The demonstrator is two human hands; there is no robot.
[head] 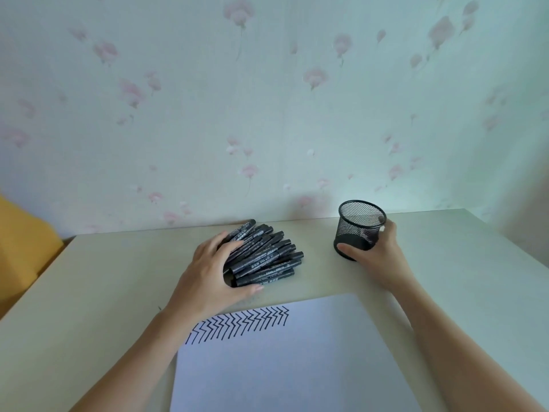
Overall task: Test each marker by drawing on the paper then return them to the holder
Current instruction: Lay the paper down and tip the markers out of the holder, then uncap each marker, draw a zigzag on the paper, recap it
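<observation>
Bare-skinned, your left hand (212, 270) lies curved over the near ends of a heap of black capped marker pens (263, 257), fingers and thumb cupped round the bundle. Your right hand (375, 251) grips the black wire-mesh cup holder (358, 227), thumb against its base and fingers behind the wall; it stands slightly tilted and looks empty. Both rest on the pale beige bench (118, 278) near the wall. The markers' long axes run from your left hand up and rightward, pointing towards the holder, which sits well to their right. A white paper sheet (291, 367) with black zigzag strokes (240, 324) lies nearest you.
</observation>
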